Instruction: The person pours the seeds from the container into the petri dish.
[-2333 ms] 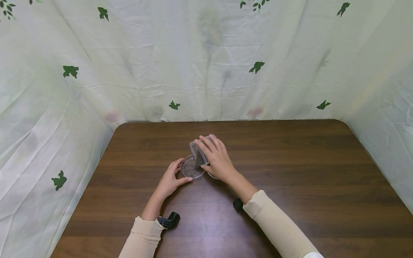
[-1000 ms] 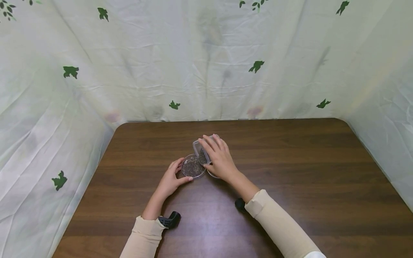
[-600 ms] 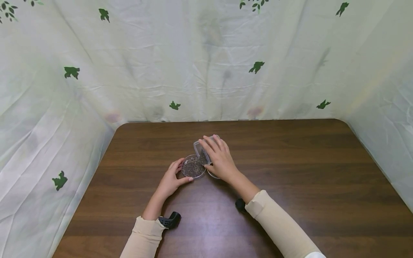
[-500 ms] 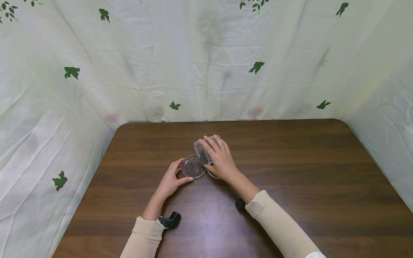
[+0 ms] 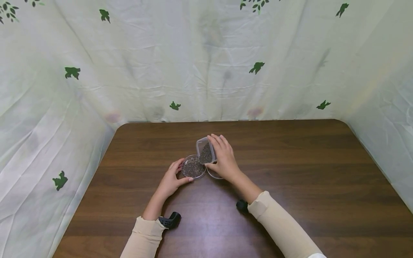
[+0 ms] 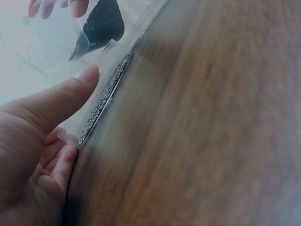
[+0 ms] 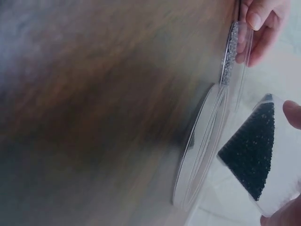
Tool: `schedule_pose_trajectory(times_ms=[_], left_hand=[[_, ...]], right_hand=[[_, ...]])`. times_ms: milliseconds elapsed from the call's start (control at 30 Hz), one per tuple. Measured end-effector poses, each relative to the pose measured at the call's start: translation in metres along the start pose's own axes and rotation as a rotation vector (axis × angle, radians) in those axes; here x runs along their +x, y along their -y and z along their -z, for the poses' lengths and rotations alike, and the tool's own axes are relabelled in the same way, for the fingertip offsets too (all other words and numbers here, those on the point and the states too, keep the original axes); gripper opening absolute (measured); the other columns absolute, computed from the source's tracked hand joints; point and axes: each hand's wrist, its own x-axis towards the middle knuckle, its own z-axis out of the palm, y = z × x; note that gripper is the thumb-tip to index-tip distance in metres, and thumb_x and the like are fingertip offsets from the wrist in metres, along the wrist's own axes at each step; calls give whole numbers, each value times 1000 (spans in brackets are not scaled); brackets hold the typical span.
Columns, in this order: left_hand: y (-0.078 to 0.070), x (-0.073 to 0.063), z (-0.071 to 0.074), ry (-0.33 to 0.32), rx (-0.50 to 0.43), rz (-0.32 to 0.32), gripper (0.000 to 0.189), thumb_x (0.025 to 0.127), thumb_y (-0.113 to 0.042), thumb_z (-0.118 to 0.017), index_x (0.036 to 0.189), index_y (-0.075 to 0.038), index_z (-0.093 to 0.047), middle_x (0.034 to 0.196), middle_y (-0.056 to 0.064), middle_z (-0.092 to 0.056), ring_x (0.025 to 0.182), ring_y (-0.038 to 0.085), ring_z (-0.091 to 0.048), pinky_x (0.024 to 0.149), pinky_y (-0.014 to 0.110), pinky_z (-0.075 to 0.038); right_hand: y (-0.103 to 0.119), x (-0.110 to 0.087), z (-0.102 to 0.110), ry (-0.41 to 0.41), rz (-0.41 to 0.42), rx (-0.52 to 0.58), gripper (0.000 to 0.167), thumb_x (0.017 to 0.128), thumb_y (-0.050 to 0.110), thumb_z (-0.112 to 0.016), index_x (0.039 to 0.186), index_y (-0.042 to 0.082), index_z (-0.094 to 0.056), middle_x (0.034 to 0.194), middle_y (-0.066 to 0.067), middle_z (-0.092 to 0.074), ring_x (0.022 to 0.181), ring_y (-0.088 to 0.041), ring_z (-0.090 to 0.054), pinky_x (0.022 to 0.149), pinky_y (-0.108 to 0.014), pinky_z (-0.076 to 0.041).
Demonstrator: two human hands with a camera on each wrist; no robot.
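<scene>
Grains (image 5: 205, 156) lie banked in the low corner of the clear container (image 5: 200, 143), tilted beside the right edge of the round dish (image 5: 202, 175); should the thumb and fingers of the right hand (image 5: 224, 162), clamped on its sides, slacken or tip sharply, grains could overshoot onto the table (image 5: 274, 172) or the clear round piece (image 7: 190, 165) alongside. Left hand (image 5: 169, 181) pinches the dish at its rim, so a tug could slosh the grain layer (image 5: 192, 167) over; container-to-rim clearance is hard to judge, a bump being possible.
</scene>
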Motion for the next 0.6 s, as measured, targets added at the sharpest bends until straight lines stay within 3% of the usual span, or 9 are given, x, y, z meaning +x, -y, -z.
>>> schedule_pose_trajectory(times_ms=[133, 267, 367, 600], left_hand=[[0, 0, 0, 0, -1, 9, 82, 68, -17, -78, 134, 4, -35, 129, 23, -37, 117, 34, -40, 99, 39, -34], [-8, -2, 0, 1, -14, 2, 79, 69, -11, -77, 133, 8, -34, 128, 27, -36, 116, 38, -40, 99, 43, -34], [-25, -6, 3, 9, -18, 7, 76, 71, -5, -76, 131, 12, -33, 127, 30, -35, 116, 41, -39, 98, 44, -33], [-28, -6, 4, 7, -19, 16, 77, 70, -7, -76, 131, 10, -34, 127, 29, -36, 115, 40, -40, 98, 43, -34]], right_hand=[[-4, -1, 1, -40, -38, 130, 98, 57, 16, -86, 137, 7, -30, 139, -15, -32, 130, -30, -18, 108, -43, -11], [-6, -4, 3, -71, -108, 234, 98, 58, 15, -85, 138, 8, -29, 139, -11, -31, 130, -28, -17, 107, -43, -13], [-8, -5, 5, -97, -148, 267, 97, 58, 16, -85, 138, 11, -30, 139, -9, -32, 129, -27, -19, 106, -43, -17], [-11, -9, 7, -137, -197, 327, 96, 58, 18, -85, 137, 9, -31, 138, -7, -33, 127, -23, -24, 105, -40, -20]])
